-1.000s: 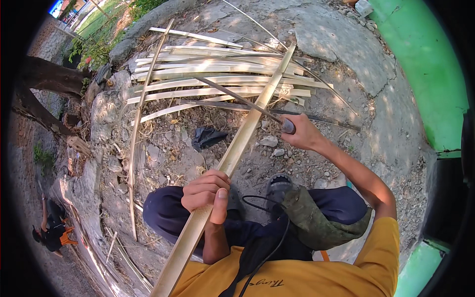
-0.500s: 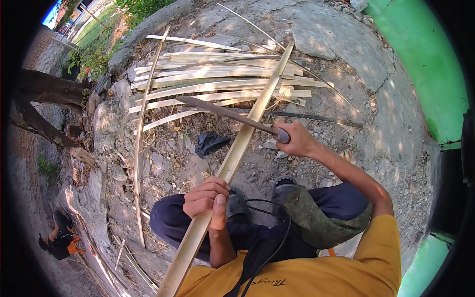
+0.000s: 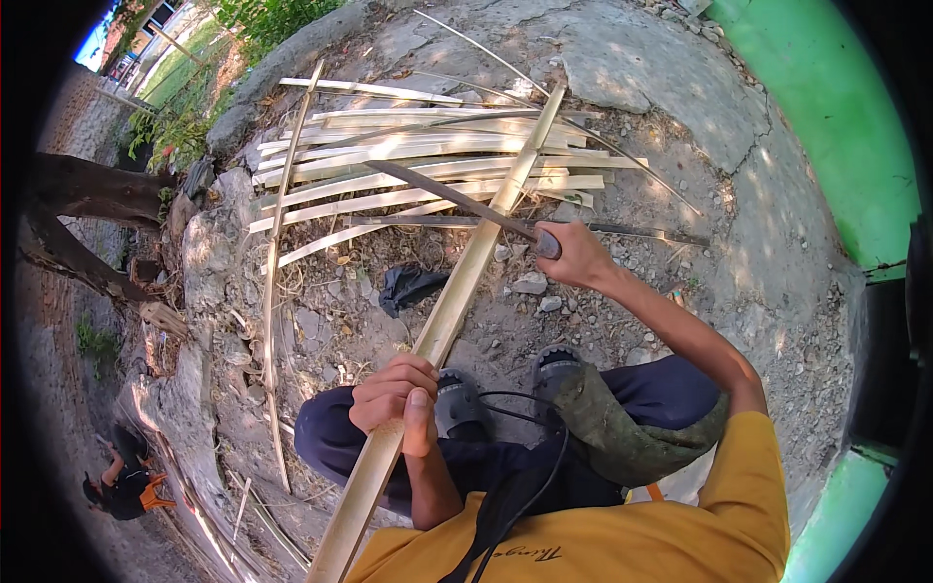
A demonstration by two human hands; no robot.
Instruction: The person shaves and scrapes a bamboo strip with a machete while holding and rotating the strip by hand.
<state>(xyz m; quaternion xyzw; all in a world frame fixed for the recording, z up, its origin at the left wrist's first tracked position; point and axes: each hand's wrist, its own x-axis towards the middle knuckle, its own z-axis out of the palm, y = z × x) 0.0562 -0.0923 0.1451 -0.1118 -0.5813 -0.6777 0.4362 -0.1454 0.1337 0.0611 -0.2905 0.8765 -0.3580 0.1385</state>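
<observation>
A long split bamboo piece (image 3: 457, 301) slants from beside my body at the bottom up to the far strips, its hollow pale side facing up. My left hand (image 3: 397, 394) is closed round it in front of my left knee, thumb on top. My right hand (image 3: 575, 255) grips the handle of a machete (image 3: 437, 189). The dark blade lies across the bamboo, farther out than my left hand, its tip pointing to the far left. Beyond it, several pale bamboo strips (image 3: 389, 167) are spread on the ground.
A long thin strip (image 3: 275, 243) lies along the left. Black plastic (image 3: 408, 290) rests on the rubble before my feet. A dark trunk (image 3: 97, 185) is at the left, a green wall (image 3: 826, 117) at the right. Another person (image 3: 126, 481) sits at the lower left near orange chair legs.
My right hand and the machete have moved slightly away from me, farther along the bamboo. My left hand keeps its hold, and the whole view has shifted a little.
</observation>
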